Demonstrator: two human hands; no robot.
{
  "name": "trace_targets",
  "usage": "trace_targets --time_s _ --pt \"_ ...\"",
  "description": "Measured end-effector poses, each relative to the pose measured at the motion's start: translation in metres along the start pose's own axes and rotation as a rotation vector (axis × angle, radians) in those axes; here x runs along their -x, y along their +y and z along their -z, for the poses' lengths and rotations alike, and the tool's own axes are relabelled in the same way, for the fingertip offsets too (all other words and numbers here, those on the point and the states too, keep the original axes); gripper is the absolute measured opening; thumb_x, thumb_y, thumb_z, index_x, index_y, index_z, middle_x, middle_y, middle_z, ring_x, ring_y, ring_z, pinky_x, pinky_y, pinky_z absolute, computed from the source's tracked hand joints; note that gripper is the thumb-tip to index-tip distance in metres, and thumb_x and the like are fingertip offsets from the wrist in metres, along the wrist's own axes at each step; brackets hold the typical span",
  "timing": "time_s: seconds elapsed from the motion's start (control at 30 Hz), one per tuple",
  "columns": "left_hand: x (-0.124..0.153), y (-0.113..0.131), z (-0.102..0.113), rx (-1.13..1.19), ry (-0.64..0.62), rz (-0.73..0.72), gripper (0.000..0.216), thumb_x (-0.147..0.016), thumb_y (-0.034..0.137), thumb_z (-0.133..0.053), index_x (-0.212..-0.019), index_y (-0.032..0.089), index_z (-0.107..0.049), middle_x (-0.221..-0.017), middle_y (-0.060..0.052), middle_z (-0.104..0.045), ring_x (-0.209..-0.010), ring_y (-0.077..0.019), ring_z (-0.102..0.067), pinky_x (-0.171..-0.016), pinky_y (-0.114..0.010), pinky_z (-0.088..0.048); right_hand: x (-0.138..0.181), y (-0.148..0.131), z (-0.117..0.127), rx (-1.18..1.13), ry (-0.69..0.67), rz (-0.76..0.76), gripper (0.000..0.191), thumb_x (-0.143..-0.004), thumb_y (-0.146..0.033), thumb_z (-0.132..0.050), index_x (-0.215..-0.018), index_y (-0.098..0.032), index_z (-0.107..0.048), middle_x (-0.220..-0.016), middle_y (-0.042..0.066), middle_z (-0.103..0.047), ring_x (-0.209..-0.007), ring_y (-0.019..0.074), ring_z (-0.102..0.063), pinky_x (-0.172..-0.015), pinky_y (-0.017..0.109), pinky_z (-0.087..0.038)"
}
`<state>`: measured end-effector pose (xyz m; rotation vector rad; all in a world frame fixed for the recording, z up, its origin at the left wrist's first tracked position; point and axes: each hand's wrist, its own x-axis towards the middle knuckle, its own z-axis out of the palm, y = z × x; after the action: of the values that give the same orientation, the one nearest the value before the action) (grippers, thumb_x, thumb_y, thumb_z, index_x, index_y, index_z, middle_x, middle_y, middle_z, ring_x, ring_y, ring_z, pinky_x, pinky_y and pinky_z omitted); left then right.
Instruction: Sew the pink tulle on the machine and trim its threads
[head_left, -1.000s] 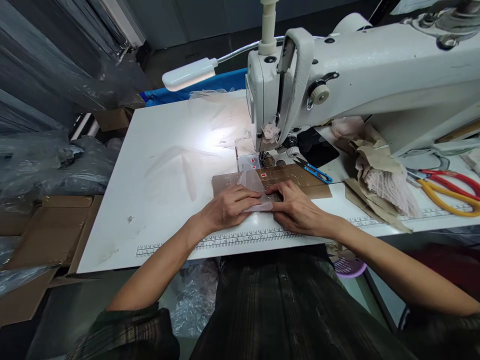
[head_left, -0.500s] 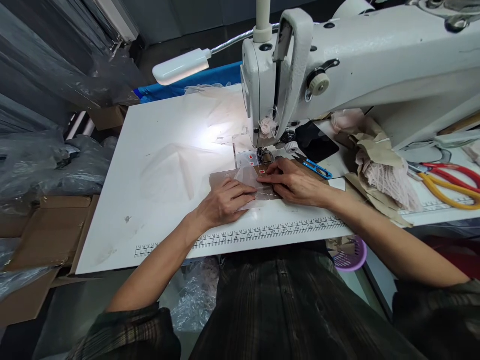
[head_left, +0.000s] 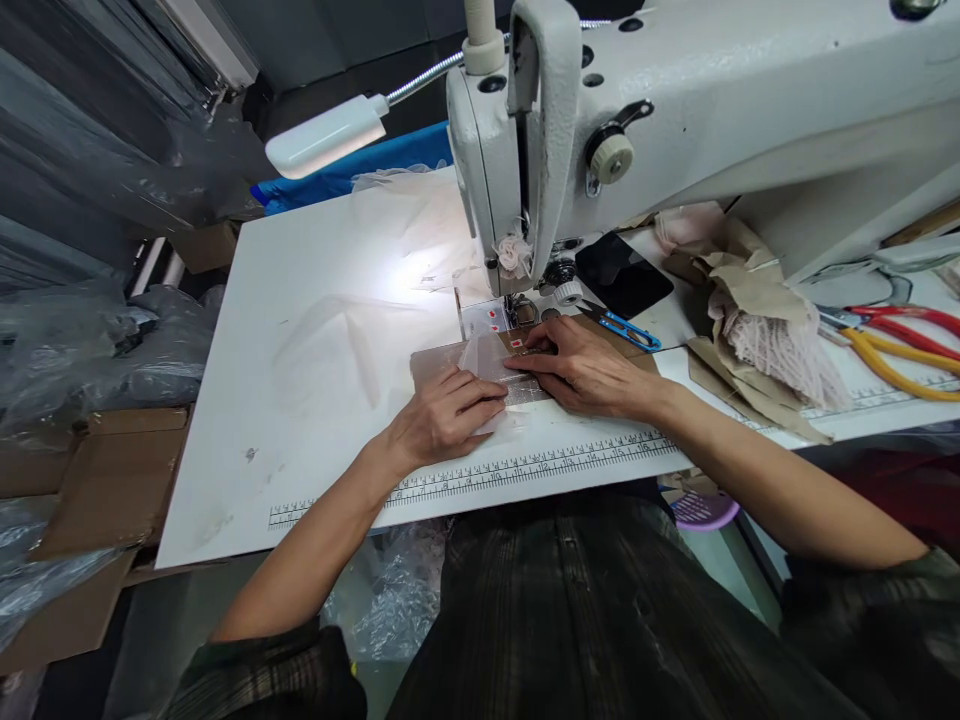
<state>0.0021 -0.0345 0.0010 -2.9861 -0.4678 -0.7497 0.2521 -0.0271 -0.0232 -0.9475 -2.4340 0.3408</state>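
Observation:
Just in front of the needle of a white sewing machine (head_left: 517, 180), a piece of sheer pale fabric (head_left: 484, 355) lies on the machine's plate, and its thin veil spreads left across the table. My left hand (head_left: 450, 412) is closed on the fabric's near edge, fingers bent and pressed together. From the right, my right hand (head_left: 581, 368) pinches the same fabric close to the presser foot (head_left: 517, 308); its fingertips partly cover the cloth. Small red marks show on the plate beside the foot. Blue thread snips (head_left: 626, 330) lie just behind my right hand.
A printed ruler strip (head_left: 517, 468) runs along the front edge of the white table (head_left: 225, 420). At right are brown paper with pale lace (head_left: 776, 345) and scissors with red and yellow handles (head_left: 892, 350). A lit lamp (head_left: 326, 135) hangs over the back left. Cardboard boxes (head_left: 112, 470) stand at left.
The camera view has shifted, so the machine sits a little further left and higher. Both hands stay on the fabric in nearly the same place, with slight finger movement.

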Motion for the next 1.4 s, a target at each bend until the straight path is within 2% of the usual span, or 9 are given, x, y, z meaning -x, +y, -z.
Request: trace_targets --time_s 0.27,0.67,0.87,1.1,1.4 --pt "-0.001 0.001 0.001 0.02 0.033 -0.029 0.012 -0.091 0.02 -0.056 -0.1 0.015 -0.063 -0.102 -0.011 -0.073 -0.076 -0.0177 -0.064 -0.064 -0.034 -0.052 0.001 -0.001 0.003 -0.088 0.007 -0.019 0.037 -0.093 -0.018 -0.047 -0.122 -0.025 -0.069 -0.112 0.011 -0.061 -0.107 0.0242 -0.055 -0.097 0.043 -0.048" --pt "0.0 0.003 -0.001 -0.005 0.001 -0.024 0.013 -0.092 0.02 -0.056 -0.1 0.014 -0.064 -0.102 -0.01 -0.074 -0.078 -0.0178 -0.063 -0.065 -0.034 -0.052 0.001 -0.002 0.001 -0.083 0.031 -0.032 0.037 -0.09 -0.015 -0.05 -0.12 -0.026 -0.07 -0.111 0.011 -0.061 -0.108 0.0246 -0.055 -0.098 0.044 -0.048" --pt "0.0 0.004 0.0 -0.029 -0.028 -0.021 0.013 -0.092 0.019 -0.055 -0.099 0.015 -0.065 -0.103 -0.009 -0.074 -0.078 -0.0172 -0.063 -0.066 -0.034 -0.052 0.003 -0.005 0.009 -0.192 0.034 -0.064 0.044 -0.089 -0.012 -0.045 -0.124 -0.024 -0.068 -0.112 0.01 -0.062 -0.106 0.0218 -0.057 -0.096 0.041 -0.048" --pt "-0.002 0.004 0.001 -0.055 -0.025 -0.042 0.013 -0.093 0.019 -0.055 -0.098 0.014 -0.066 -0.101 -0.009 -0.074 -0.077 -0.0177 -0.062 -0.065 -0.034 -0.052 0.005 -0.012 0.014 -0.106 -0.093 0.022 0.042 -0.086 -0.015 -0.052 -0.121 -0.028 -0.07 -0.113 0.01 -0.061 -0.104 0.0249 -0.055 -0.087 0.042 -0.046" --pt "-0.001 0.006 0.002 -0.017 -0.039 -0.001 0.014 -0.091 0.024 -0.057 -0.098 0.017 -0.067 -0.104 -0.007 -0.074 -0.079 -0.0169 -0.063 -0.068 -0.034 -0.05 0.004 -0.012 0.013 -0.078 -0.105 0.025 0.041 -0.085 -0.013 -0.053 -0.12 -0.026 -0.071 -0.113 0.012 -0.06 -0.106 0.0271 -0.054 -0.086 0.043 -0.046"
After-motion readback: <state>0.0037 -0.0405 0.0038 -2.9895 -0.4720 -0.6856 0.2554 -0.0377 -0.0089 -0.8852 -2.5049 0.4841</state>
